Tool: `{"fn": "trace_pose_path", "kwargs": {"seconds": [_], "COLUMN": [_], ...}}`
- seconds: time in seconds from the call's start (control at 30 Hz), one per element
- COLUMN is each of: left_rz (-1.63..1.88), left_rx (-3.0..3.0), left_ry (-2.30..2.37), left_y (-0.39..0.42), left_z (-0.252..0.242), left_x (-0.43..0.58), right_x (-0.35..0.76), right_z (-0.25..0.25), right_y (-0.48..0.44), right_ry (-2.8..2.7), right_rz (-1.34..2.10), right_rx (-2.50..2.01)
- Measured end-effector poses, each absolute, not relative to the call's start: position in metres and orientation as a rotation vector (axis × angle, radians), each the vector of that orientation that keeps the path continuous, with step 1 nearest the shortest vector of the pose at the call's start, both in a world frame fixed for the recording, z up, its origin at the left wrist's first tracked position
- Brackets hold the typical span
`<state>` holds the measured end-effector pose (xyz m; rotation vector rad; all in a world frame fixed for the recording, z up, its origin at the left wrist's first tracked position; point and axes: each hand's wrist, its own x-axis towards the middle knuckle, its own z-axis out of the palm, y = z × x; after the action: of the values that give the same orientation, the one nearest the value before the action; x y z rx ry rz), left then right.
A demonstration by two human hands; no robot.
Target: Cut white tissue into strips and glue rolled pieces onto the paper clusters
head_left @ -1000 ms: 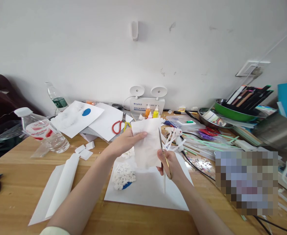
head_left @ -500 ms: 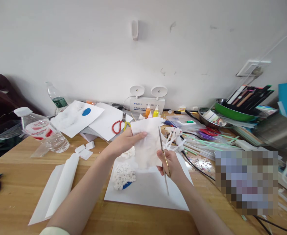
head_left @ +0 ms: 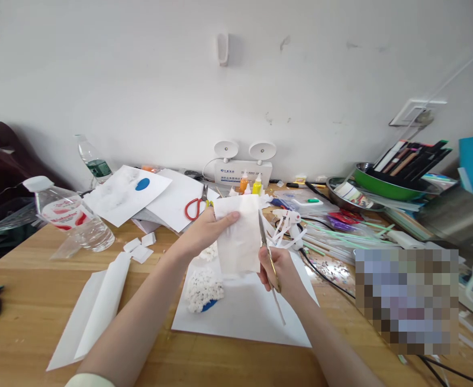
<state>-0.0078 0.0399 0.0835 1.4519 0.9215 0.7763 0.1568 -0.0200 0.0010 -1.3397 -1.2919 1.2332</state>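
A white sheet of thin paper (head_left: 239,244) is pinched in my left hand (head_left: 210,228), thumb on its near face. My right hand (head_left: 277,271) grips gold-handled scissors (head_left: 264,236), blades pointing up along the sheet's right edge. A narrow white strip (head_left: 279,309) hangs below the right hand. Under both hands lies a larger white sheet (head_left: 252,317) on the table. Clumps of crumpled white bits (head_left: 204,290) are on that sheet, with some blue showing beneath the front clump.
At the left stand a clear bottle (head_left: 73,215) and a folded white sheet (head_left: 99,312). Red-handled pliers (head_left: 196,207) rest on papers behind. To the right are a white glue gun (head_left: 288,217), its black cord, plastic strips and a green bowl (head_left: 385,183) of markers.
The held paper has shifted slightly left and looks narrower. The scissors' blades now appear closer together, and the hanging strip's lower end has swung a little to the right.
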Motion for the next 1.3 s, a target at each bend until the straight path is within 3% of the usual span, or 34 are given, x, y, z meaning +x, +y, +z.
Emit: {"fn": "trace_pose_path", "kwargs": {"seconds": [1.3], "left_rz": [0.626], "left_rx": [1.468], "left_ry": [0.88], "left_y": [0.0329], "left_z": [0.0849], "left_x": [-0.0021], "right_x": [0.158], "right_z": [-0.0038], "right_y": [-0.0148], "right_ry": [-1.191], "right_rz": [1.15], "right_rx": [-1.431]}}
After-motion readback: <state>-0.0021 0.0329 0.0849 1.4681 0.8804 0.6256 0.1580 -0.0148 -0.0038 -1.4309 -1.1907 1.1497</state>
